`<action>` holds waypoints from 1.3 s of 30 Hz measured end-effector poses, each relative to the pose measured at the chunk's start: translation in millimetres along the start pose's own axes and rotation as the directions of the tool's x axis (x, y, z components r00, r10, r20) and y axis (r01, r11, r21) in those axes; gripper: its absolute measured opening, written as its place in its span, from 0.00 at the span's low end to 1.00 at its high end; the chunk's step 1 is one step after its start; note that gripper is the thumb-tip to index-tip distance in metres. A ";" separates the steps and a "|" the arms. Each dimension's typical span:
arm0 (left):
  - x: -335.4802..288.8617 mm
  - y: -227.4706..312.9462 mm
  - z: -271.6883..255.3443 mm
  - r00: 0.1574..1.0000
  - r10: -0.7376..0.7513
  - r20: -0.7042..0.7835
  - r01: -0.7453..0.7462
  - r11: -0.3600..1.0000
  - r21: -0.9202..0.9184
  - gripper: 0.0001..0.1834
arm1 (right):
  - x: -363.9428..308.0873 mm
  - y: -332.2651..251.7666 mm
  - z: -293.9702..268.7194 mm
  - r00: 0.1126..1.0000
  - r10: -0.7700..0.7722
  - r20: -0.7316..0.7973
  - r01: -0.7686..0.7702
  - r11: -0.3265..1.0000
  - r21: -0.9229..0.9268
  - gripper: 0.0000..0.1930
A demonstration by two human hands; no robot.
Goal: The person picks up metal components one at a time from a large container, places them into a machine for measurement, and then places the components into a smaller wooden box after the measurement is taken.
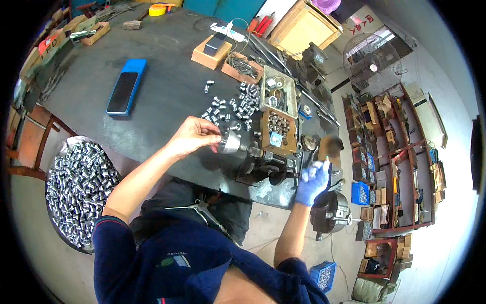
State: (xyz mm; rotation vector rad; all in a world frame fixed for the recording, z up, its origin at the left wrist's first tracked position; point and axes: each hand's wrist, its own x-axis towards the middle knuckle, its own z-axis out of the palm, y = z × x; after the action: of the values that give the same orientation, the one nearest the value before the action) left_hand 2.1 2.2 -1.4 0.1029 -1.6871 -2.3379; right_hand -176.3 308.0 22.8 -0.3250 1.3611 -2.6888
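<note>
My bare left hand (195, 137) reaches in from the left with thumb and fingers pinched together. Its fingertips meet the front of a round metal chuck (230, 142) on a small bench spindle (264, 164); whatever they hold is hidden. On the other side of the spindle, my right hand (312, 183) wears a bluish glove. Its fingers are curled, and what is in them is too small to make out. Several short shiny metal fittings (245, 104) lie loose on the dark bench beyond my left hand. A wooden box (291, 143) of similar small parts stands behind the spindle.
A bench vise (331, 213) sits right of my gloved hand. A blue-cased phone-like device (125, 88) lies at left, and a plastic tray (267, 76) of odd parts stands farther back. A big container of fittings (83, 192) is at lower left. Shelves (400, 167) and a fan (373, 66) stand right.
</note>
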 end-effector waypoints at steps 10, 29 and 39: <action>-7.3 9.5 -7.2 0.998 0.038 -0.051 -0.036 0.999 0.030 0.11 | 9.0 75.7 -38.9 0.918 0.151 -0.366 -0.259 0.929 -0.266 0.16; -185.2 59.9 -94.0 0.749 0.352 -0.562 0.587 0.041 0.808 0.11 | -41.8 45.9 -74.2 0.980 0.194 -0.048 -0.194 0.981 0.019 0.14; 17.7 -62.3 -24.7 0.971 0.193 -0.144 0.126 0.104 0.987 0.19 | -1.2 87.1 -74.9 0.975 0.193 0.113 -0.207 0.970 0.128 0.10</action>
State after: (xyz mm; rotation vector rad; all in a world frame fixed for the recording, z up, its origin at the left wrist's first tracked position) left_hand -20.2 -6.6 -66.4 0.5550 -2.7133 -0.5561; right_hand -192.9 315.3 -90.7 -0.2873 1.1077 -2.5468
